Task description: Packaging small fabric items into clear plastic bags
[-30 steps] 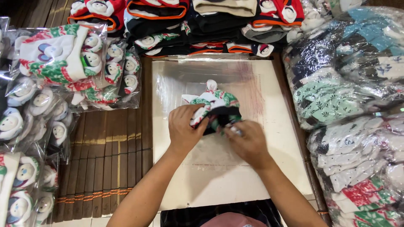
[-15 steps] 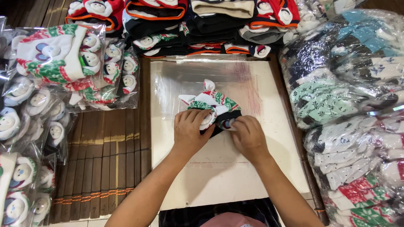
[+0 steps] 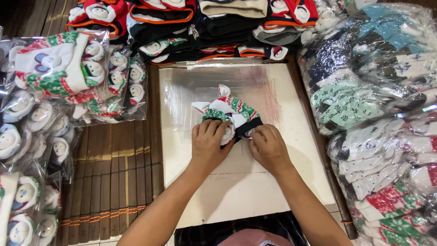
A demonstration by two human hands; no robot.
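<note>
Socks (image 3: pixel 231 111), a patterned green, red and white bundle on clear plastic sheet (image 3: pixel 191 86), pressed beneath left hand (image 3: pixel 208 145) and pinched by right hand (image 3: pixel 269 148); flat, even pressure would keep the fold tidy.

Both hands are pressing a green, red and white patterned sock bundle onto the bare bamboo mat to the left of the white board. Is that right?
Not quite. Left hand and right hand do press the patterned sock bundle, but it lies on the white board, over a clear plastic sheet, not on the bamboo mat. The head view shows it.
</note>
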